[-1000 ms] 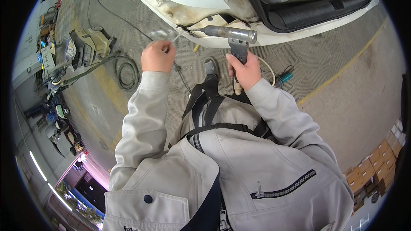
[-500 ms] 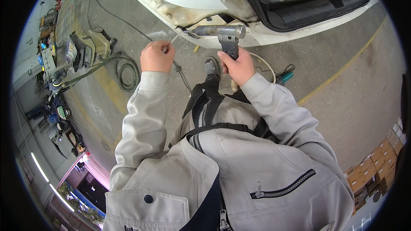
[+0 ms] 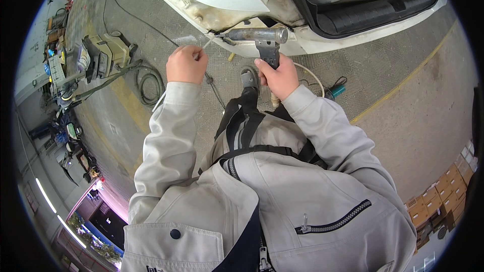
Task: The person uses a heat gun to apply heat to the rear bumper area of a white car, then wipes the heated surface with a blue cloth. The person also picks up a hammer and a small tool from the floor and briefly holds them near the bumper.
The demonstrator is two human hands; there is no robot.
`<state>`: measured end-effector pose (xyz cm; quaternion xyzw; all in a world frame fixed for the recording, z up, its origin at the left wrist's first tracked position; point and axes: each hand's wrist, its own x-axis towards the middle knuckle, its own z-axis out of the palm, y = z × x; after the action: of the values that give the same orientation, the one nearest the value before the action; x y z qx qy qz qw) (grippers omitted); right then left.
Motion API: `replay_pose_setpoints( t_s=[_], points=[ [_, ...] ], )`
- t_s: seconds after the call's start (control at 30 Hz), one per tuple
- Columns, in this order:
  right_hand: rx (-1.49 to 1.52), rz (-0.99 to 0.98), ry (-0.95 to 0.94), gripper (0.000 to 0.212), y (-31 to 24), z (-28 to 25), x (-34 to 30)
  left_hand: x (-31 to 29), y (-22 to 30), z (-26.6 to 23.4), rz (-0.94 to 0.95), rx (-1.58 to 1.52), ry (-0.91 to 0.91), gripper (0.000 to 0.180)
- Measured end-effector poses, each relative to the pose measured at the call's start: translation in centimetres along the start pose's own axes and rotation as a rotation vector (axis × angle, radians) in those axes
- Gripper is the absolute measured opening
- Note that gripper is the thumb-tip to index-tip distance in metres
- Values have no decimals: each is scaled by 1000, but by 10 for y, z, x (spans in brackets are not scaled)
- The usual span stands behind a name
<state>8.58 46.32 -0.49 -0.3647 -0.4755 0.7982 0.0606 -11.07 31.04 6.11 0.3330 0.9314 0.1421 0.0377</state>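
My right hand [image 3: 281, 76] is closed around the black handle of a hot-air gun [image 3: 254, 35], its metal barrel lying level and aimed left. My left hand [image 3: 186, 64] pinches a thin white rod [image 3: 208, 42] that looks like plastic filler. One end of the rod reaches the nozzle tip at the edge of a white car body part [image 3: 322, 46]; its tail sticks out beside my left sleeve. Whether rod and nozzle touch is too small to tell. Brownish stained surfaces and a gap show in the car body behind the barrel.
A pale hose [image 3: 318, 78] curves beside my right hand, near a teal-ended tool [image 3: 335, 91] on the floor. Left lie a coiled hose [image 3: 150, 86], a dark cable [image 3: 143, 20] and beige equipment [image 3: 108, 53]. Cardboard boxes [image 3: 438, 194] are stacked at far right.
The hot-air gun has shifted slightly left. The rod's tail now shows beside my left sleeve, where it was not visible before. Both hands keep their grips.
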Motion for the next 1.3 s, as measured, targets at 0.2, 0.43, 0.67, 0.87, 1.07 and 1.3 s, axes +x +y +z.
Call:
replay_pose_setpoints(
  t_s=[0.2,0.43,0.67,0.87,1.07,1.3],
  points=[
    [65,53,-17,20,-1,-3,3,3,3,-3,11,20,-29,12],
    [35,14,-8,19,-3,-7,4,9,7,-3,13,66,-58,12],
    [20,39,-19,22,-4,-11,5,14,15,-5,36,93,-90,13],
    [62,89,-32,22,1,-13,11,17,16,-6,60,124,-106,14],
    [145,71,-52,22,-1,-17,12,19,14,-5,64,116,-112,13],
    [126,79,-50,23,-4,-19,11,21,15,-5,67,120,-123,12]
  ],
)
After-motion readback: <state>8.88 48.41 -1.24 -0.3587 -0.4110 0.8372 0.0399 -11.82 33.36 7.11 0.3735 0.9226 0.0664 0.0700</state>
